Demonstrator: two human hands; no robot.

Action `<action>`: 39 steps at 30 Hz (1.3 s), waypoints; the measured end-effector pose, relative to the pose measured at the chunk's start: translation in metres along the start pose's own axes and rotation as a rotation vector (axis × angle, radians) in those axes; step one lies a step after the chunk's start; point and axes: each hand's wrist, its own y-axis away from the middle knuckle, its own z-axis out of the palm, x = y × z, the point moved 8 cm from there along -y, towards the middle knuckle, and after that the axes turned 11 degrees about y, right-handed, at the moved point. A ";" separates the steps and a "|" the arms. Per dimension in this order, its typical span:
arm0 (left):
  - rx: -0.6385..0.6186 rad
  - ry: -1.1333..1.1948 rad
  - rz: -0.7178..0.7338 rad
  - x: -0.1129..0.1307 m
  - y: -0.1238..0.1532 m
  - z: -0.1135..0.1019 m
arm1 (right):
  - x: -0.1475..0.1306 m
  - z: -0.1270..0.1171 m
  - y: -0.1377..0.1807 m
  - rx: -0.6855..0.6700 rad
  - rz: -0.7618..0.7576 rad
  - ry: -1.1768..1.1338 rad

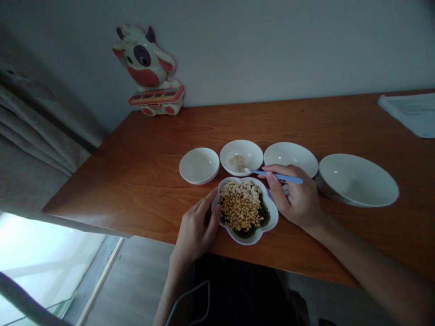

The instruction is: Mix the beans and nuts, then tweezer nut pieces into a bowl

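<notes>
My right hand point(297, 197) grips slim light-blue tweezers point(285, 177), their pale tip pointing left at the near rim of a small white bowl point(226, 156). A few pale flat seeds point(239, 161) lie in that bowl; a pale bit shows at the tip, too small to make out surely. My left hand point(197, 226) is closed on the left rim of a white flower-shaped bowl point(273, 217). Inside it, pale peanut halves point(239, 188) lie at the back, yellow soybean-like kernels point(239, 210) in the middle, and small dark green beans point(248, 232) along the front and right.
Beside the seed bowl stand a white bowl point(199, 166) on the left, another point(290, 155) behind my right hand, and a larger one point(360, 181) farther right. A cow toy with a keyboard point(149, 74) stands at the wooden table's point(136, 190) back left. White sheets point(413, 113) lie back right.
</notes>
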 end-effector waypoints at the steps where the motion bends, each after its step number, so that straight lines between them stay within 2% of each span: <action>1: -0.002 0.001 -0.003 0.000 0.000 0.000 | 0.000 0.000 0.000 0.001 0.000 0.001; 10: -0.003 0.017 -0.019 -0.001 0.000 0.000 | -0.001 0.001 -0.002 -0.007 -0.024 0.011; 19: -0.001 0.002 -0.013 -0.002 0.002 0.000 | -0.014 -0.003 0.002 0.022 -0.209 0.080; 39: 0.000 -0.001 -0.020 -0.002 0.001 0.000 | -0.013 0.003 0.001 -0.008 -0.184 0.103</action>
